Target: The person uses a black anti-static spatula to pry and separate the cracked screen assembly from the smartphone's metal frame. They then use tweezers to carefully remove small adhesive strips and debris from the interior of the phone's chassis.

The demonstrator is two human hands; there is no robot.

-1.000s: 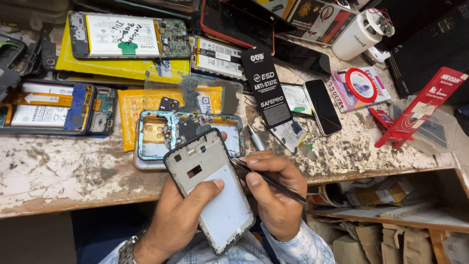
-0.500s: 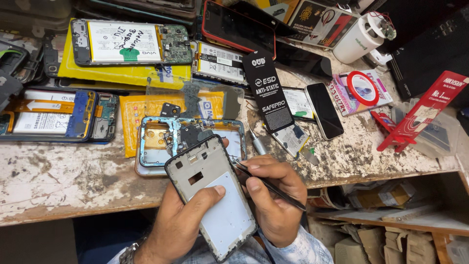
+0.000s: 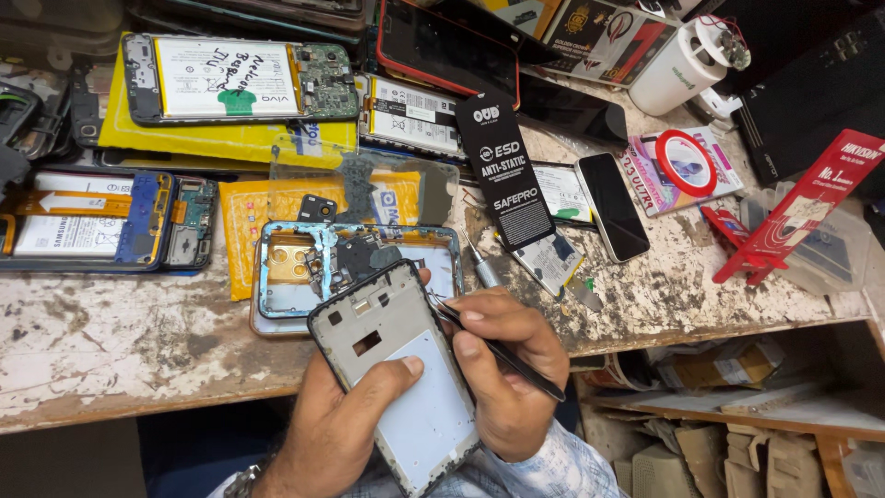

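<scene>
Left hand: grips the phone frame.
Right hand: pinches tweezers at the frame's edge.
Progress: frame stripped bare; edge work apparently unfinished.

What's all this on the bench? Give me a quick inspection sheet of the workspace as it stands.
Surface: worn workbench, paint chipped and stained.
Job's things: phone frame held tilted; black tweezers at its right edge.
Clutter: opened phones, blue middle frame, black phone, white cup, red card stand.
Hands: left hand grips the frame; right hand pinches the tweezers.
Cables: nothing seen.
Surroundings: shelf with boxes below.
</scene>
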